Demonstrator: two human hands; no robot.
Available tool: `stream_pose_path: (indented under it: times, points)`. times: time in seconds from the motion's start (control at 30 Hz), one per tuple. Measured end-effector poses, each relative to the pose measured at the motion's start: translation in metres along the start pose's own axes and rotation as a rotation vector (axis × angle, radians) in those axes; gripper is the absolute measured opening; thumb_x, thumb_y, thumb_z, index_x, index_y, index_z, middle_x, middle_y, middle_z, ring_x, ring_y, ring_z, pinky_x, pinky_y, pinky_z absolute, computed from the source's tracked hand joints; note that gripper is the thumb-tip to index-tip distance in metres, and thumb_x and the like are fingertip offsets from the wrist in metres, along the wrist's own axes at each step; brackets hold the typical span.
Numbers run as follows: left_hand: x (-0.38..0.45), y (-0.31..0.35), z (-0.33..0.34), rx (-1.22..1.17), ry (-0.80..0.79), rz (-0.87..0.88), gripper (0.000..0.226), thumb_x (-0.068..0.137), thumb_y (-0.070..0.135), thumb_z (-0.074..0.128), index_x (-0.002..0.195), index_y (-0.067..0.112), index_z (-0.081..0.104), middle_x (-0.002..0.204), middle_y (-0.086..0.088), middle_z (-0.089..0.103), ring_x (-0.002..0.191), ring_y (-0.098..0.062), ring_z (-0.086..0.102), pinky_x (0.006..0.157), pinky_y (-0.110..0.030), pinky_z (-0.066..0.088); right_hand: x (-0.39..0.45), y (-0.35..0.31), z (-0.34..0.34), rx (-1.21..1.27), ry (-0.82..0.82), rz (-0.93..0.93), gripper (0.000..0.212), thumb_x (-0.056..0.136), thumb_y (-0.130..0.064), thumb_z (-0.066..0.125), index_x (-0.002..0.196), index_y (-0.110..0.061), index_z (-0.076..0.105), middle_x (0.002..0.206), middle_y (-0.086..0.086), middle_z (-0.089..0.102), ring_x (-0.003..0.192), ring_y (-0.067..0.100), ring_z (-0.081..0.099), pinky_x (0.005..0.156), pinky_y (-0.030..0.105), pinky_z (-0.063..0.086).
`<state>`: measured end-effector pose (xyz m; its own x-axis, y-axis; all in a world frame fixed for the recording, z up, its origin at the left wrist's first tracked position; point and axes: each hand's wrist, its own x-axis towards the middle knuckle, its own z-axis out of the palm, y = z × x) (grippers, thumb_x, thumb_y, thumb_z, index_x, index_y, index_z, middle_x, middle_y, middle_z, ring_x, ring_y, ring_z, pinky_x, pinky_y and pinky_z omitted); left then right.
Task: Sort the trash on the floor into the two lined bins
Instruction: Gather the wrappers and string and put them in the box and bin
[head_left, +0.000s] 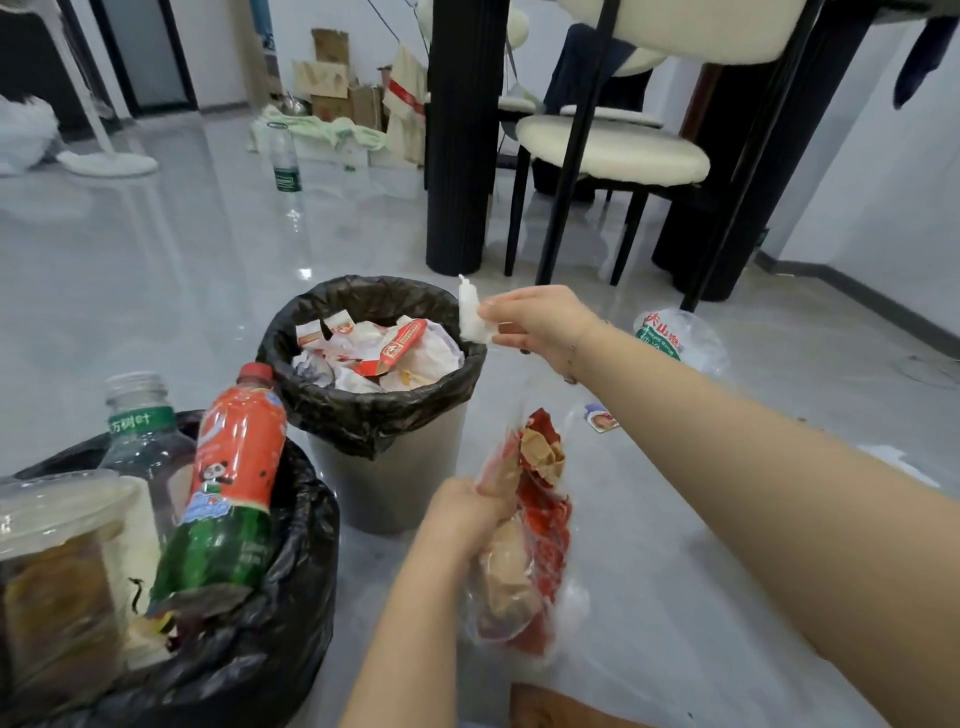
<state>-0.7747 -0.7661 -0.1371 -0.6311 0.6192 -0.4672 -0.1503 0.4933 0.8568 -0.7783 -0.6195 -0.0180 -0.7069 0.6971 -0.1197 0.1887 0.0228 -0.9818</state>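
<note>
My right hand (535, 325) pinches a crumpled white tissue (471, 314) just above the right rim of the grey bin (395, 467), whose black liner holds paper wrappers and cartons. My left hand (467, 512) grips a clear plastic bag (524, 545) stuffed with red and brown wrappers, held low in front of that bin. At the lower left stands a second black-lined bin (280, 613) with bottles and a clear plastic cup in it, among them a red and green bottle (228, 499).
A crushed clear bottle (675, 338) with a green and red label lies on the floor at the right, and a small wrapper scrap (602, 418) near my right forearm. An upright bottle (284, 161) stands farther back. Black table legs and white chairs (613, 150) rise behind the grey bin.
</note>
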Motion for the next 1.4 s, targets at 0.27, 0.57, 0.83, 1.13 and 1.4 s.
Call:
stream_pose_path:
  times: [0.27, 0.57, 0.83, 1.13, 1.4]
  points:
    - [0.004, -0.002, -0.004, -0.146, -0.003, -0.015, 0.014, 0.085, 0.006, 0.065, 0.098, 0.001, 0.068, 0.101, -0.022, 0.070, 0.093, -0.034, 0.069, 0.087, -0.042, 0.054, -0.004, 0.004, -0.021, -0.056, -0.022, 0.122, 0.033, 0.089, -0.017, 0.064, 0.119, -0.003, 0.059, 0.118, 0.015, 0.062, 0.106, 0.024, 0.062, 0.090, 0.032, 0.053]
    - [-0.005, 0.017, 0.015, -0.506, -0.158, 0.011, 0.005, 0.089, 0.003, 0.063, 0.088, 0.002, 0.068, 0.082, -0.014, 0.071, 0.069, -0.024, 0.067, 0.073, -0.034, 0.057, -0.136, 0.090, -0.125, -0.088, 0.133, 0.038, 0.018, 0.087, -0.012, 0.064, 0.102, -0.017, 0.072, 0.112, 0.001, 0.070, 0.106, 0.011, 0.063, 0.090, 0.033, 0.052]
    - [-0.032, 0.027, 0.082, -0.410, -0.517, -0.089, 0.010, 0.089, 0.009, 0.064, 0.098, 0.005, 0.068, 0.091, -0.010, 0.073, 0.079, -0.021, 0.069, 0.075, -0.032, 0.057, -0.210, 0.181, -0.159, 0.211, 0.031, 0.233, 0.076, 0.066, -0.059, 0.074, 0.132, -0.029, 0.053, 0.128, -0.002, 0.062, 0.118, 0.022, 0.059, 0.104, 0.048, 0.043]
    - [-0.029, 0.007, 0.113, -0.352, -0.452, -0.060, 0.023, 0.086, 0.010, 0.068, 0.107, 0.001, 0.067, 0.103, -0.019, 0.071, 0.095, -0.032, 0.068, 0.083, -0.042, 0.056, -0.214, 0.190, -0.159, 0.243, 0.045, 0.167, 0.053, 0.076, -0.045, 0.075, 0.122, -0.024, 0.061, 0.120, -0.001, 0.067, 0.112, 0.018, 0.063, 0.100, 0.046, 0.047]
    - [-0.017, -0.011, 0.121, -0.166, -0.389, 0.071, 0.028, 0.080, 0.017, 0.075, 0.105, 0.006, 0.070, 0.096, -0.012, 0.075, 0.092, -0.028, 0.071, 0.088, -0.043, 0.056, -0.212, 0.197, -0.154, 0.137, 0.079, 0.169, 0.032, 0.084, -0.031, 0.069, 0.114, -0.020, 0.066, 0.109, -0.004, 0.071, 0.100, 0.012, 0.068, 0.090, 0.031, 0.054]
